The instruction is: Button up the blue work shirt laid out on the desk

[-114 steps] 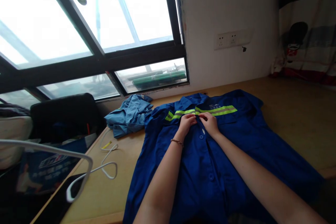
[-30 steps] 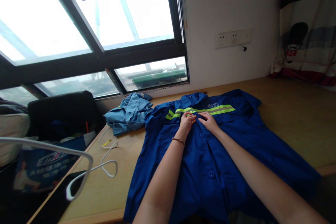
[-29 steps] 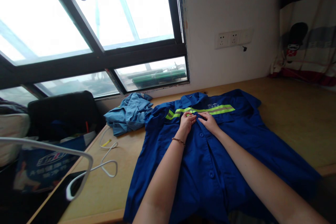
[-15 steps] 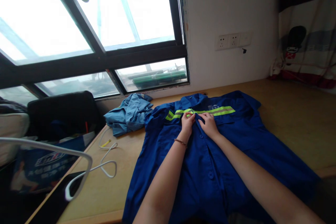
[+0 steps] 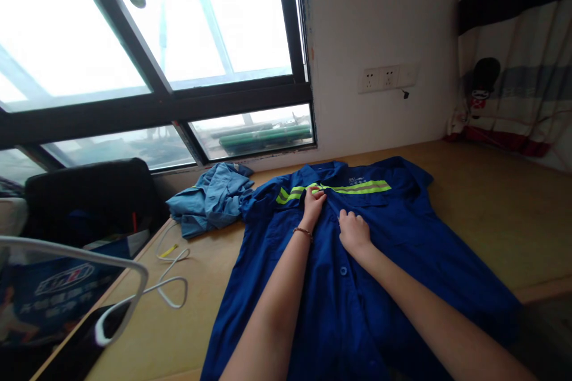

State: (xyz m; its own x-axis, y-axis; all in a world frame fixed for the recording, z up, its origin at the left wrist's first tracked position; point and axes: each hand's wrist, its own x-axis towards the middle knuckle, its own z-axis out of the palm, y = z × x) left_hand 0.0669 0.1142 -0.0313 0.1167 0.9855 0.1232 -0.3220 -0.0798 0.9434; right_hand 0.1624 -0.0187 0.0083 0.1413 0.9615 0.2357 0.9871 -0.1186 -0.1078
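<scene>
A dark blue work shirt [image 5: 277,274] lies front side up on the wooden table, its collar toward the wall and a yellow-green and grey reflective stripe [image 5: 366,188] across the chest. My left hand [image 5: 314,203] pinches the front opening at stripe height. Lower down and to the right, my right hand [image 5: 354,231] is closed on the front edge of the shirt, which pulls taut between both hands. A button [image 5: 343,271] shows below my right hand. My fingers hide whatever lies under their tips.
A crumpled light blue garment [image 5: 214,199] rests at the table's far left, touching the shirt's sleeve. A white cable [image 5: 179,280] loops over the left side of the table [image 5: 147,333]. Beyond that edge are a black chair [image 5: 89,196] and a printed bag [image 5: 67,286].
My right hand has moved down the shirt front, away from my left hand, and its fingers have curled. My left hand stays at the stripe. The view has shifted slightly.
</scene>
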